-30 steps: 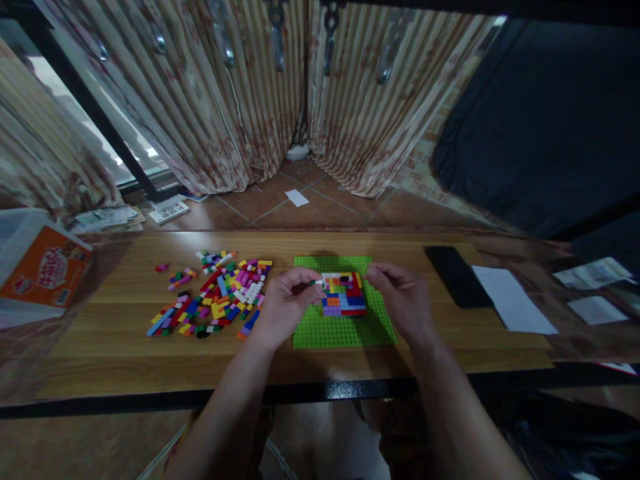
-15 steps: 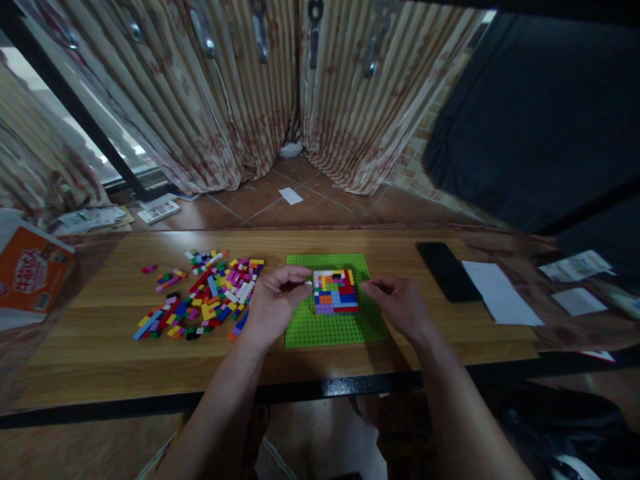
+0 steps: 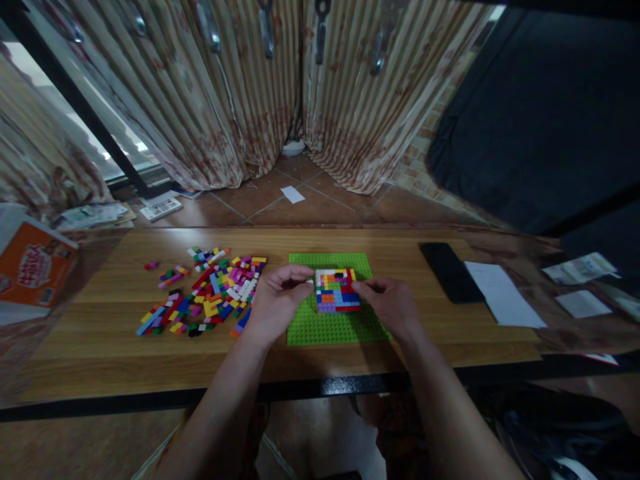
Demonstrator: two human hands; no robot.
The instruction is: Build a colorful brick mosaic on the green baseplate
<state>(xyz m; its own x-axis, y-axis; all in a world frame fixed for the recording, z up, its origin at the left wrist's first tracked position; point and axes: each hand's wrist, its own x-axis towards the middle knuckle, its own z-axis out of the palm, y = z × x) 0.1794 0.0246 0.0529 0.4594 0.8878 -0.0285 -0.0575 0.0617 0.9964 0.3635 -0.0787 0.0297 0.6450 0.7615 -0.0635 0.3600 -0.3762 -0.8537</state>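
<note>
A block of many-coloured toy bricks [image 3: 337, 300] stands on a green studded baseplate [image 3: 325, 331]. At its left side is my left hand [image 3: 279, 297], thumb and forefinger pinched on a small white brick [image 3: 311, 282]. My right hand [image 3: 391, 303] has come to the block's right edge, its thumb and forefinger closed near a red brick there. Whether the right fingertips hold a separate piece or only touch the block is too small to tell.
Left of the baseplate lies a spread of loose bricks [image 3: 210, 303]. A black phone-like slab [image 3: 451, 273] and a white paper sheet [image 3: 505, 297] lie to the right on the wooden table [image 3: 100, 360]. An orange and white box [image 3: 35, 267] stands past the left end.
My right hand has moved left, from beside the block onto its right edge. The left hand keeps its pinch beside the block. The whole view has shifted slightly.
</note>
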